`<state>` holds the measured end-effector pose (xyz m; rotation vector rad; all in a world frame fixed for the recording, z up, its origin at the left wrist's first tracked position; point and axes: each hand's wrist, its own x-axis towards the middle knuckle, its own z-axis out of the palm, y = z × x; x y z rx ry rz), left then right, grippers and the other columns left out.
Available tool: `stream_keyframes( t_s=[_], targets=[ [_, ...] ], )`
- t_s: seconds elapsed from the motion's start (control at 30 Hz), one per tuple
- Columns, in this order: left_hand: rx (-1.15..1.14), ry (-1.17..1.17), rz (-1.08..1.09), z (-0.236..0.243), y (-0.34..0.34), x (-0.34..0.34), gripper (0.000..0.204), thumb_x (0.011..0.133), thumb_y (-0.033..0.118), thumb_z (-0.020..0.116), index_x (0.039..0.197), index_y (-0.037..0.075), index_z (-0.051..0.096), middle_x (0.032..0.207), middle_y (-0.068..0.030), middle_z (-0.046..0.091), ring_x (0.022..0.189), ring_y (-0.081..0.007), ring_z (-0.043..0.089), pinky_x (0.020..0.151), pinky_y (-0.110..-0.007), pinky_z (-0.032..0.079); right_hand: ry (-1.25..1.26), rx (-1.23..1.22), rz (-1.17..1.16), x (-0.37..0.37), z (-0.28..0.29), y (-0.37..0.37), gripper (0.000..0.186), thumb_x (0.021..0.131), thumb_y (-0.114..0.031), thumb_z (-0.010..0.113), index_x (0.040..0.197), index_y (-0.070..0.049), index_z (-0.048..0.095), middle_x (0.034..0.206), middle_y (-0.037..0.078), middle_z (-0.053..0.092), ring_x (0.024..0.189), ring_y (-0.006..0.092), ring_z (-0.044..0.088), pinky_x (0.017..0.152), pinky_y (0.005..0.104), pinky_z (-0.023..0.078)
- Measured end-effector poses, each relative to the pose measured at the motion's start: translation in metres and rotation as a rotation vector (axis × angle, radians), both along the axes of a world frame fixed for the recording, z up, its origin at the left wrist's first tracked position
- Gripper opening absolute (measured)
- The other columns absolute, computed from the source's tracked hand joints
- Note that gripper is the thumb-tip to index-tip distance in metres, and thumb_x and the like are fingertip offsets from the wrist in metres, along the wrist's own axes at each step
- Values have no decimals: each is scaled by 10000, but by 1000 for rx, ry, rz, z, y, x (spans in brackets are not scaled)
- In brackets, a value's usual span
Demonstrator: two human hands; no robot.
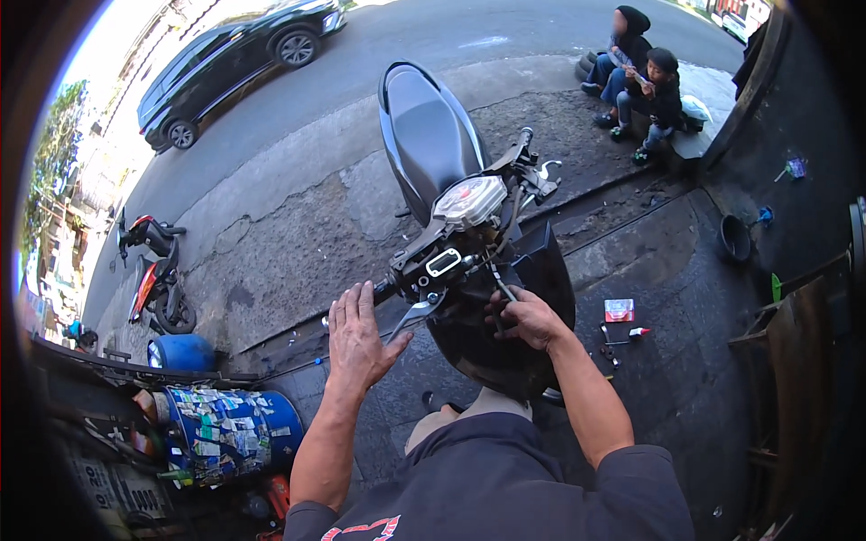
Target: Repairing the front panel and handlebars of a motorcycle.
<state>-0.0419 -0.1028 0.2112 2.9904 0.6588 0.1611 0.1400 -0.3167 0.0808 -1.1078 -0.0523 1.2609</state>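
Observation:
In front of me stands a dark scooter (431, 135) with its handlebar covers off, its instrument cluster (471, 200) and cables showing. My left hand (354, 334) is at the handlebar end on the left, palm down, fingers stretched out and thumb apart beside the silver brake lever (417, 312). Between the lever and the cluster sits a small rectangular fluid reservoir (443, 262) with a pale rim. My right hand (530, 320) is closed around a slim metal tool (502, 283) over the front of the scooter. The tool's lower end is hidden by my fingers.
A small red-and-white box (619, 310) and a red-capped tube (640, 332) lie on the floor at right. A blue drum (236, 435) covered in stickers stands at left. Two people (645, 86) sit by the road; a black car (236, 68) and a red scooter (155, 279) are beyond.

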Motion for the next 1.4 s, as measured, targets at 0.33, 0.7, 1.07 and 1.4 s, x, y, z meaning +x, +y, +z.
stream_keyframes(
  t_s=[0.33,0.7,1.07,1.4],
  targets=[
    [72,163,114,0,3,17,1097,598,404,860,1444,-25,309,1359,-241,455,1278,-393,422,1107,-477,301,-44,-16,20,26,-3,8,211,955,-200,520,1120,-70,517,1077,118,586,937,233,617,774,426,531],
    [75,189,71,1,10,19,1069,580,424,866,1403,-48,374,1283,-215,497,1222,-344,468,1082,-443,322,75,-69,133,48,-5,10,347,1010,-338,493,1191,-44,535,1054,83,593,923,182,597,731,357,531],
    [77,237,60,5,10,20,1106,568,431,881,1403,-79,364,1287,-230,482,1224,-363,469,1078,-459,336,-417,-276,232,45,-5,28,276,954,-291,615,925,-20,572,612,13,520,499,109,511,446,279,441],
    [61,266,52,9,14,24,1057,594,414,880,1381,-86,382,1270,-238,518,1203,-359,503,1056,-457,365,-412,-309,232,45,-4,29,259,956,-268,609,908,-16,572,613,17,525,501,113,510,450,285,439]
  ],
)
